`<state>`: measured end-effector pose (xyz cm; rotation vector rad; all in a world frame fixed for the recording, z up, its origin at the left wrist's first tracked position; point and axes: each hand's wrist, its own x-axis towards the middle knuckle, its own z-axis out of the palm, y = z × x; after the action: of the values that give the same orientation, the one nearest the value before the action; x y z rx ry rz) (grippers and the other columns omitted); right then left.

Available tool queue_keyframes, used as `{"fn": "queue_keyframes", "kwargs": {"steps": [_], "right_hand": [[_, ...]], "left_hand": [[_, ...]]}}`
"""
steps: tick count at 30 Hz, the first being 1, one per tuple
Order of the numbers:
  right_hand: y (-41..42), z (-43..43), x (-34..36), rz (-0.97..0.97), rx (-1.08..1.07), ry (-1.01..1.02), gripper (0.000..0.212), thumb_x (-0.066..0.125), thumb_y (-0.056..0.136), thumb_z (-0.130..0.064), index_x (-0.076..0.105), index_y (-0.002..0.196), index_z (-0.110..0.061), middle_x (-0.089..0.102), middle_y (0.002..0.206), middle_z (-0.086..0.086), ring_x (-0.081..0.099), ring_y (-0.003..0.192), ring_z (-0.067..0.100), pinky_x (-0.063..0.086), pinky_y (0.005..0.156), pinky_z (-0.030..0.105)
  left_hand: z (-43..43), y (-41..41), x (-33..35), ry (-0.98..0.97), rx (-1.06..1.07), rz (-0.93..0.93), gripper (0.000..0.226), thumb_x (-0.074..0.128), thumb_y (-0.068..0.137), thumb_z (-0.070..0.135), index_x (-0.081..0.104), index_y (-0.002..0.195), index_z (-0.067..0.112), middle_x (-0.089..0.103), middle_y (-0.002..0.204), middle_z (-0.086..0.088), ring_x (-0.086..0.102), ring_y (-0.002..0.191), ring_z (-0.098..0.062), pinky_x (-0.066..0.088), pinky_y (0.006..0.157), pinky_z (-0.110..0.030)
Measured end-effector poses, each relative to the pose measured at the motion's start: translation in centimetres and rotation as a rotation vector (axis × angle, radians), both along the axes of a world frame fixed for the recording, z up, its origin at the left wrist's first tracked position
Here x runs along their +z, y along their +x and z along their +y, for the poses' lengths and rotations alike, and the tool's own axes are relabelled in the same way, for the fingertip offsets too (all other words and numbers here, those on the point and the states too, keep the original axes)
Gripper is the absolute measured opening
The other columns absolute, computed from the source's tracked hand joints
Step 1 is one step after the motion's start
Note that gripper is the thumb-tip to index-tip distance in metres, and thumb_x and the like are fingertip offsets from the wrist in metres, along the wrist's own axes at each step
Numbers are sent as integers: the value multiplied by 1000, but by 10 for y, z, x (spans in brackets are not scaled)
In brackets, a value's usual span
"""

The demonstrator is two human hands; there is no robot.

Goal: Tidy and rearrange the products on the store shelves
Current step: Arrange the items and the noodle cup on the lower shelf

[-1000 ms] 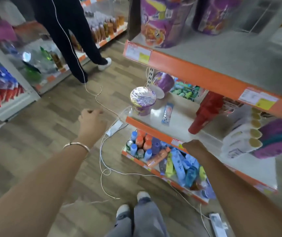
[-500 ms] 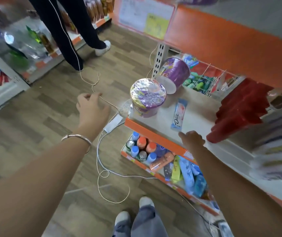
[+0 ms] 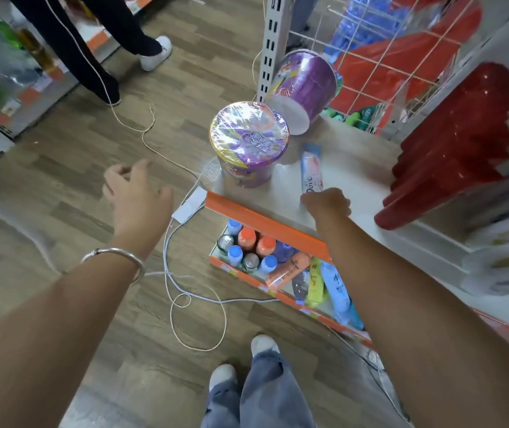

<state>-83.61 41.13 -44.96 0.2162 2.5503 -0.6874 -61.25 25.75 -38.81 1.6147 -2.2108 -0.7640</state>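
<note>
A Dove bar (image 3: 311,171) in a pale blue wrapper lies flat on the white shelf (image 3: 358,180) with the orange front edge. My right hand (image 3: 326,204) rests on the bar's near end, fingers curled over it. Left of the bar a purple noodle cup (image 3: 248,143) stands upright at the shelf corner. Behind it, a second purple cup (image 3: 304,84) lies on its side against the upright post. My left hand (image 3: 137,193) hovers over the floor left of the shelf corner, holding nothing, fingers loosely apart.
A stack of red cups (image 3: 450,149) lies on the shelf to the right, beside a white wire basket (image 3: 379,50). The bottom shelf holds several bottles and cans (image 3: 247,248). White cables (image 3: 197,304) loop on the wooden floor. Another person's legs (image 3: 99,50) stand far left.
My head has dropped closer to the shelf. My right hand moved forward over the orange edge onto the Dove bar's near end. My left hand opened its fingers and drifted slightly right.
</note>
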Motion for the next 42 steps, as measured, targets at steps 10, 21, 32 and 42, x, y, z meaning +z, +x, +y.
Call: {"fn": "queue_keyframes", "kwargs": {"steps": [10,21,32,42], "right_hand": [[17,22,9,17,77,-160,36,57,85,-16,59,116,1,65,114,19,61,105,34,40,71,27],[53,98,75,177,129,-282,26,60,88,-25,53,66,-13,44,53,0,48,62,23,32,56,28],[79,234,174,205,150,-289,45,68,83,-24,38,49,-16,35,47,-2,39,54,17,27,56,29],[70,383,260,245,169,-522,20,65,86,-18,62,76,-1,40,60,5,37,65,18,27,63,28]], "left_hand": [[-9,20,20,-23,1,-12,51,47,81,9,46,131,19,27,136,-16,28,121,-36,28,108,-44],[-10,48,76,-84,-3,5,50,52,84,14,42,133,17,25,137,-17,27,122,-39,28,107,-50],[47,95,158,-28,133,76,55,53,79,33,43,133,27,30,141,-20,32,127,-41,31,106,-53],[238,-15,240,-188,-263,162,53,50,83,33,42,135,29,39,139,-15,40,123,-39,33,103,-47]]}}
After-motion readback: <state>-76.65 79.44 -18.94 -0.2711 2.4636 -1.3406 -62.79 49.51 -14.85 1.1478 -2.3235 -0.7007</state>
